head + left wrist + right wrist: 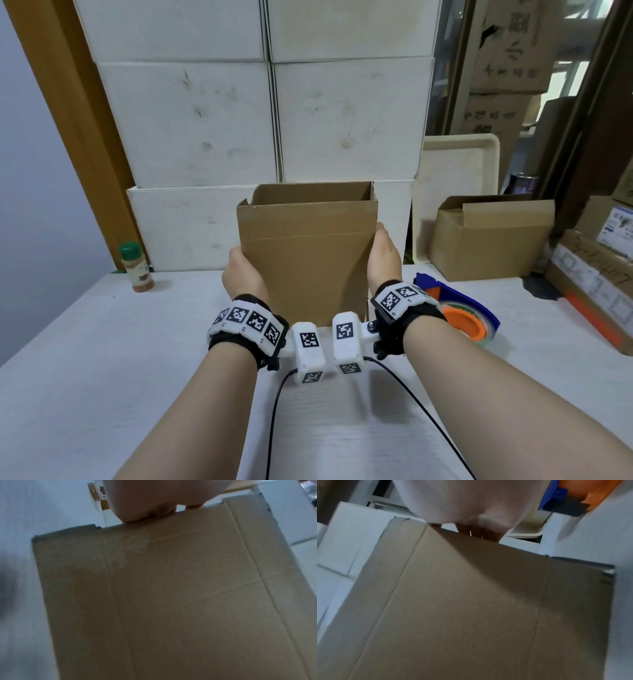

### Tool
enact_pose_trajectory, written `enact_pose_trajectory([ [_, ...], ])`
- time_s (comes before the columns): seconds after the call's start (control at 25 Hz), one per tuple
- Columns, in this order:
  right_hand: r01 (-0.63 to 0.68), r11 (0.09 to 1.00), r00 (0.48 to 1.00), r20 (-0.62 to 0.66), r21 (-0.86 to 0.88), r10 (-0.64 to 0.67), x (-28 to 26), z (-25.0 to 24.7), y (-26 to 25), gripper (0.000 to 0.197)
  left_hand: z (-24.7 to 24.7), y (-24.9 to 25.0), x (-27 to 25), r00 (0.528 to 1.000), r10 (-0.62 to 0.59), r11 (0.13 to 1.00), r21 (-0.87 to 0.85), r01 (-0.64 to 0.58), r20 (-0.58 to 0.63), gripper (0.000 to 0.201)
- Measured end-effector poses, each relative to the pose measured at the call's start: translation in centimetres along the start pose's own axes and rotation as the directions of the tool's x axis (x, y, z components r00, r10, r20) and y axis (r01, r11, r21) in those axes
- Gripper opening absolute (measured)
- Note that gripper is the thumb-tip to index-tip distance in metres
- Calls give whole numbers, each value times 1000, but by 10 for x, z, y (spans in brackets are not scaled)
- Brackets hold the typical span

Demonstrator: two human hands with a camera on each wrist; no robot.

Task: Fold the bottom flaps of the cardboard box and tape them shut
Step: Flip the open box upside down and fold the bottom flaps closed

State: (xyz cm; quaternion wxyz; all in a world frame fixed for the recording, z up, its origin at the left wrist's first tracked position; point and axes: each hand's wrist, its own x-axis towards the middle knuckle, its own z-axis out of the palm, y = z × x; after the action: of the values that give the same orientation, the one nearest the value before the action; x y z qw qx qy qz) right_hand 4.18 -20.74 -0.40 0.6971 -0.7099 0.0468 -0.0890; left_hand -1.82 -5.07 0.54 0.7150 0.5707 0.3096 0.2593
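A brown cardboard box (305, 253) stands upright on the white table (102, 342), its upper flaps raised and its top open. My left hand (241, 274) grips its left side and my right hand (385, 257) grips its right side. In the left wrist view the box (171, 601) fills the picture and my left hand (154, 500) wraps its far edge. The right wrist view shows the box (462, 608) with my fingers (479, 534) curled behind that edge. The box's underside is hidden. A blue tape dispenser (462, 315) with an orange core lies just right of my right wrist.
Stacked white cartons (267, 120) form a wall right behind the box. A spice bottle (136, 267) with a green cap stands at the back left. A second cardboard box (489, 236), a leaning cream tray (455, 192) and more cartons (589, 274) crowd the right.
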Motion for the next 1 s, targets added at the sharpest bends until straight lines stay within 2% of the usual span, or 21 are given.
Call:
enact_pose_trajectory([
  [0.08, -68, 997, 997, 31, 41, 67, -3, -2, 1, 53, 1, -8, 3, 999, -31, 1000, -1, 31, 9, 32],
  [0.2, -260, 953, 962, 123, 157, 242, -10, -4, 6, 67, 0, -23, 9, 996, -94, 994, 60, 94, 0, 36],
  [0.32, -341, 929, 938, 126, 145, 324, -15, -4, 11, 74, 0, -31, 7, 989, -146, 986, 81, 145, 12, 51],
  [0.48, -359, 921, 933, 76, 154, 351, -19, -4, 12, 65, 8, -30, 6, 986, -168, 982, 93, 166, 9, 55],
  [0.6, -345, 925, 939, 57, 160, 340, -19, -2, 13, 63, 12, -32, 9, 984, -178, 981, 86, 176, 20, 42],
  [0.8, -345, 927, 939, 40, 150, 343, -20, -1, 17, 64, 10, -37, 13, 982, -189, 975, 118, 186, 17, 36],
  [1.0, -335, 924, 942, 35, 182, 335, -25, -4, 23, 60, 7, -40, 12, 987, -159, 974, 169, 150, 40, 47],
])
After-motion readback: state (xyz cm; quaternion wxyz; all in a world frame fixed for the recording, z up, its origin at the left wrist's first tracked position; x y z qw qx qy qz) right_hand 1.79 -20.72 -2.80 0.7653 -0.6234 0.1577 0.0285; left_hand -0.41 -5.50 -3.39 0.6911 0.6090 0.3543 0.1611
